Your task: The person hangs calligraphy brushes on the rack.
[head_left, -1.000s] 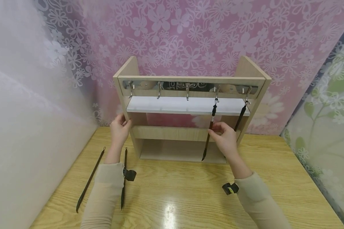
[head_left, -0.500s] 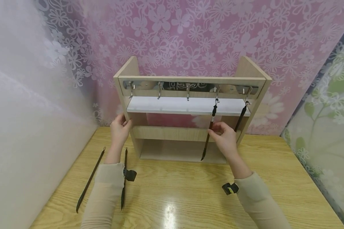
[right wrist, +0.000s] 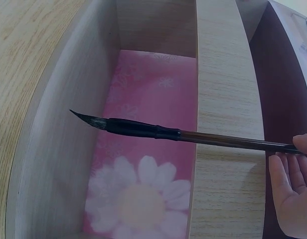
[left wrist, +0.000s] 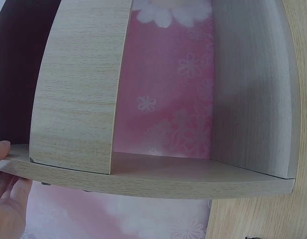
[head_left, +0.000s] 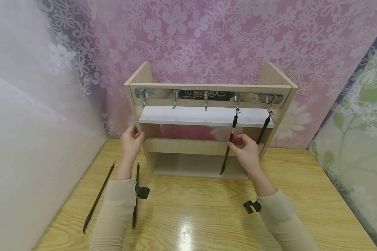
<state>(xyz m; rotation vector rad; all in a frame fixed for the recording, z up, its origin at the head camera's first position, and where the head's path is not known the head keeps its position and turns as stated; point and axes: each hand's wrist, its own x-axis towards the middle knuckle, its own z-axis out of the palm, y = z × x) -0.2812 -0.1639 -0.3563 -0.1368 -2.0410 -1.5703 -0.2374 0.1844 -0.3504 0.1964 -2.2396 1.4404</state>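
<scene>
A dark-handled calligraphy brush (head_left: 233,130) hangs by its loop from the fourth hook of a metal hook rail (head_left: 163,93) on the wooden shelf unit (head_left: 188,145). My right hand (head_left: 245,150) pinches its handle between thumb and fingers. In the right wrist view, the brush's bristle tip (right wrist: 88,119) points away from the hand. Another brush (head_left: 264,129) hangs on the rightmost hook, partly behind my right hand. My left hand (head_left: 132,142) grips the front edge of the unit's left side panel (left wrist: 158,185), thumb on one face and fingers on the other.
Two more brushes lie on the wooden table at the left: one brush (head_left: 98,198) near the wall, another brush (head_left: 134,216) partly under my left forearm. A white shelf board (head_left: 188,115) sits behind the hooks. A flowered pink backdrop (head_left: 201,42) stands behind the unit.
The lower tip of the hanging brush has shifted very slightly to the left. Both hands keep their places.
</scene>
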